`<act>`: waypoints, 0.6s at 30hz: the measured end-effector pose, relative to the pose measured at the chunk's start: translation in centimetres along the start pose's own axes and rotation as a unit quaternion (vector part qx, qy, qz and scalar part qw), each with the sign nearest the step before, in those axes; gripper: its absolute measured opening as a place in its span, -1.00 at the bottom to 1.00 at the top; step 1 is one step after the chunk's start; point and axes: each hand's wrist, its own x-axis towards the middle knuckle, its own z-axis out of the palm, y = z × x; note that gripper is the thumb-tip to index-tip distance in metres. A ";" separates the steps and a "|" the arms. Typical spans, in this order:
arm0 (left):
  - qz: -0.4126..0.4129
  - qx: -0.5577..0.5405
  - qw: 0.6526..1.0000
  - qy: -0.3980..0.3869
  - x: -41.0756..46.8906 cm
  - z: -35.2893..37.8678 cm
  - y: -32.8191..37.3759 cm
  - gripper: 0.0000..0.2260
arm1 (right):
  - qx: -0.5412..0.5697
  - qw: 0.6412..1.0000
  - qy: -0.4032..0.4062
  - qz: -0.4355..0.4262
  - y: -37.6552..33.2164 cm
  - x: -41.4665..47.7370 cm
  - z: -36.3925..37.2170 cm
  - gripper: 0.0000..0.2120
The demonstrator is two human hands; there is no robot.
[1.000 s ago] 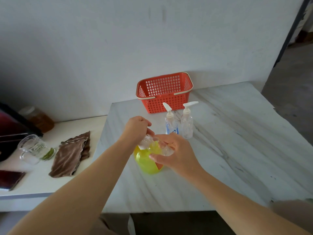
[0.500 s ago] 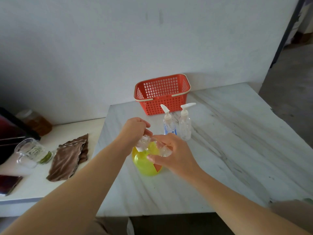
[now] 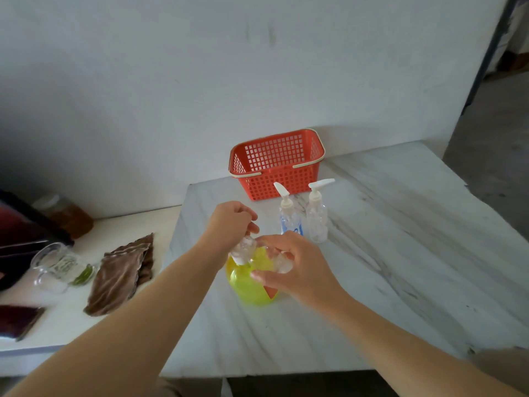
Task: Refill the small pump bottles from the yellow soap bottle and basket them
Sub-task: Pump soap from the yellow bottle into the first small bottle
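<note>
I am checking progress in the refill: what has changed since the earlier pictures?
Nothing visibly changed. The left grip and right grip still hold small clear parts over the yellow bottle. The two pump bottles and the basket stand as before.

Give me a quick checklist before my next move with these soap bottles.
1. Yellow bottle upright on table: ok.
2. Left hand grips clear piece: ok.
3. Right hand holds second clear piece: ok.
4. What those pieces are, open or capped: cannot tell, blurred.
5. Labelled pump bottle and plain pump bottle upright, pumps on: ok.
6. Basket upright, nothing visible inside: ok.
</note>
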 end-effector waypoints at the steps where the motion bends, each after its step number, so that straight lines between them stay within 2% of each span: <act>1: 0.003 -0.001 1.000 0.000 0.1 0.0 0.0 -0.74 | 0.000 1.000 0.002 -0.002 0.0 0.0 0.0 -0.61; 4: -0.028 -0.026 0.999 -0.018 0.3 0.2 -0.1 -0.71 | 0.000 1.000 0.008 0.004 0.2 0.0 0.0 -0.59; 8: -0.029 0.006 0.999 -0.027 0.4 0.1 -0.7 -0.69 | -0.009 1.000 0.003 0.012 0.2 -0.1 0.4 -0.57; 12: -0.013 0.033 0.999 -0.025 0.4 0.0 -0.7 -0.77 | -0.019 1.000 -0.002 0.015 0.1 -0.1 0.2 -0.53; 15: -0.026 -0.005 0.999 -0.022 -0.2 -0.1 -0.3 -0.77 | -0.019 1.000 -0.006 0.014 -0.2 0.0 0.0 -0.57; 18: -0.021 -0.027 0.999 -0.012 -0.6 -0.1 0.2 -0.75 | -0.026 1.000 -0.002 0.008 -0.3 0.1 -0.1 -0.54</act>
